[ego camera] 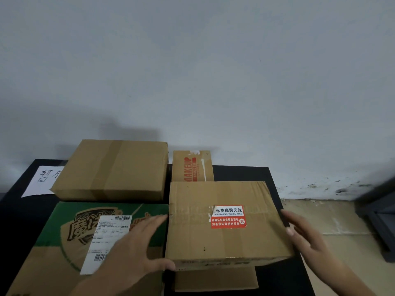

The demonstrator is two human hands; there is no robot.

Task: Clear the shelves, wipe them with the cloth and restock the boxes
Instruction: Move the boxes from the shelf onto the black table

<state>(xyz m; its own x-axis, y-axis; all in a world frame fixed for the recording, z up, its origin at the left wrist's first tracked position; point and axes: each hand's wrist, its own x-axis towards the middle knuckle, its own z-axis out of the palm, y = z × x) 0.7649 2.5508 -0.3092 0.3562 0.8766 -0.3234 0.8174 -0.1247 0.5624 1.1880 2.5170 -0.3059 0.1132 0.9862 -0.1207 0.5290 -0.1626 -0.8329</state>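
1. Five boxes are sitting on the black table [277,278]. No shelf or cloth is showing, so I am judging that clearing is under way and that wiping and restocking are outstanding.
2. The red-stickered box [226,238] is resting on a smaller carton [215,280], just beside the green box [64,227] and in front of the MAKEUP box [192,167].
3. My left hand [136,246] is lying against its left edge, fingers straight, thumb touching the front corner.
4. My right hand [307,233] is flanking its right edge, fingers straight and relaxed, gripping nothing; I cannot confirm firm contact.
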